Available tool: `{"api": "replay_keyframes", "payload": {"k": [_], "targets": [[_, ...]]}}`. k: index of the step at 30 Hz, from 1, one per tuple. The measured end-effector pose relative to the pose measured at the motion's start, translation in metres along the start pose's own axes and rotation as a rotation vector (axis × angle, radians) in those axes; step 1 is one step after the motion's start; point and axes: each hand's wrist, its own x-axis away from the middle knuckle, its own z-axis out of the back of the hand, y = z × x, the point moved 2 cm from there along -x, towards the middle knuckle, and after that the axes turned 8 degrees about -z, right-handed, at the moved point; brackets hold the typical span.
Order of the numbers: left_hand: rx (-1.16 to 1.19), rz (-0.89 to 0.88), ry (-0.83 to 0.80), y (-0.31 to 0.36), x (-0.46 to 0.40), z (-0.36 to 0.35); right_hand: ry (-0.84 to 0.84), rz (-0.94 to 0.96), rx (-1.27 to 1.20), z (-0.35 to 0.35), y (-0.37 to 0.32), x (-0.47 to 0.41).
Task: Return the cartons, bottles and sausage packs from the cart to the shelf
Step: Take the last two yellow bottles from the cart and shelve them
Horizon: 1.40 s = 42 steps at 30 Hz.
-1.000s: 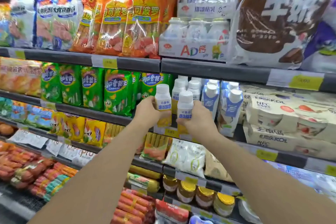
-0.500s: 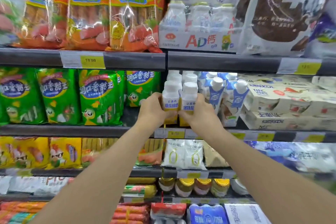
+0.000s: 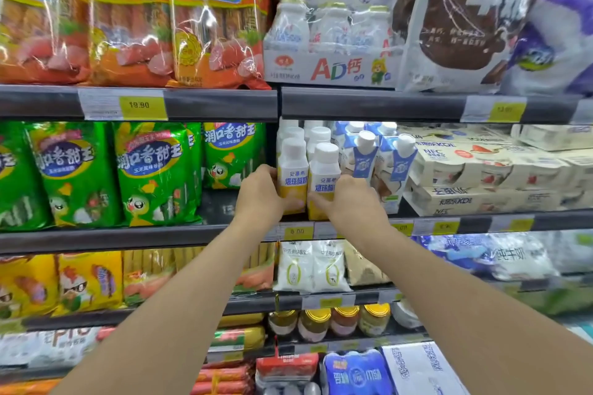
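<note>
Both bottles, left bottle (image 3: 292,178) and right bottle (image 3: 323,181), have gone from mid-air onto the shelf edge (image 3: 353,229)

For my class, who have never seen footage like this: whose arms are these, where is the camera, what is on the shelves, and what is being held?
There is no machine here. The two bare arms belong to a person, and the single picture comes from a camera worn on their head, looking forward and down at a shop shelf. The left hand grips one white-capped bottle with a yellow base; the right hand grips a matching bottle beside it. Both stand at the front edge of the middle shelf, ahead of more of the same bottles. Blue-and-white cartons stand to their right, green sausage packs to the left and orange sausage packs on the shelf above.
</note>
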Motion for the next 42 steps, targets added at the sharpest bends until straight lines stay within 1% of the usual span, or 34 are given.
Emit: {"api": "replay_keyframes", "payload": {"k": [4,11,18,24,32,36,40,42], "targets": [[0.033,0.015,-0.004,-0.010,0.002,-0.001,-0.008,-0.018,0.061,0.002,0.003,0.000],[0.033,-0.005,-0.006,-0.013,-0.005,-0.005,-0.009,-0.036,0.031,0.001,0.003,-0.004],[0.065,-0.007,-0.004,-0.016,-0.004,-0.004,-0.019,-0.018,0.161,0.006,-0.001,-0.005],[0.078,-0.005,-0.003,-0.015,-0.004,-0.004,-0.072,-0.032,0.186,0.007,-0.006,-0.008],[0.068,-0.014,-0.003,-0.016,-0.005,-0.006,-0.087,-0.068,0.201,0.008,-0.010,-0.009],[0.072,0.006,-0.012,-0.016,-0.003,-0.006,-0.131,-0.078,0.212,0.010,-0.010,-0.009],[0.015,0.043,-0.062,-0.013,0.006,-0.002,-0.158,-0.013,0.302,0.015,-0.003,-0.001],[-0.117,0.048,-0.123,-0.007,0.012,0.008,-0.130,0.038,0.317,0.020,0.007,0.004]]}}
